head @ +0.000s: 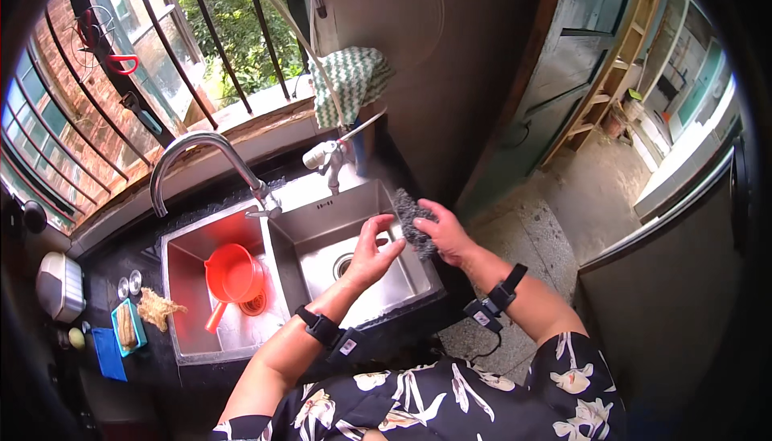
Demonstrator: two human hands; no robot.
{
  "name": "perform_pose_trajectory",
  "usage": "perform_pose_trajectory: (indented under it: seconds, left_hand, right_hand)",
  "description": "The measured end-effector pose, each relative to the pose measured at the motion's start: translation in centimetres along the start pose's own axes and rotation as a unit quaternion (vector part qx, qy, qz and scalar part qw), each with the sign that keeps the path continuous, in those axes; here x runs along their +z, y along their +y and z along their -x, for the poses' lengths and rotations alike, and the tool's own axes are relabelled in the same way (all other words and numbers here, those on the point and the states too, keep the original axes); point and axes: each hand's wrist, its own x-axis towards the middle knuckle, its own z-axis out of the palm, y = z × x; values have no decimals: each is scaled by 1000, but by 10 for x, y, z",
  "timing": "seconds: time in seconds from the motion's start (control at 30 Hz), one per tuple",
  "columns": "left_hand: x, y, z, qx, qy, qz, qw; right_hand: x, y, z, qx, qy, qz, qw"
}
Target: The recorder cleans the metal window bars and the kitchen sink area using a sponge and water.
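In my right hand point(444, 231) is a dark grey scouring pad point(414, 224), gripped at the right edge of the sink. My left hand point(374, 251) hovers over the right basin point(368, 284) with fingers apart and curved, nothing between them. Below it the round drain point(343, 265) is partly covered from view by the hand. Over in the left basin point(187, 260) sits a red plastic dipper point(234, 275), its handle pointing toward me.
A curved chrome faucet point(199, 139) arches over the left basin. Behind the right basin stands a second tap point(329, 157), under a green-and-white cloth point(350, 82). On the left counter lie a teal soap tray point(128, 327), a blue cloth point(109, 353) and a tan fibrous scrubber point(158, 308).
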Motion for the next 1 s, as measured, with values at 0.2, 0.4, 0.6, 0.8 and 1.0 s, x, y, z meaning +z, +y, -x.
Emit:
perform_pose_trajectory:
  seconds: [0.2, 0.4, 0.6, 0.8, 1.0]
  left_hand:
    - [-47, -52, -36, -146, 143, -229, 952]
    - [-94, -81, -99, -176, 275, -125, 937]
    - [-106, -108, -142, -188, 225, -130, 947]
    - [-81, -102, -158, -217, 178, -323, 904]
    - [-86, -105, -145, -165, 195, -362, 897]
  right_hand:
    - [-121, -33, -71, -61, -52, 313, 946]
    - [-118, -30, -181, -230, -29, 416, 879]
    - [-72, 19, -281, -357, 12, 476, 803]
    - [-23, 46, -325, -448, -32, 511, 733]
    - [-15, 2, -302, -233, -78, 598, 763]
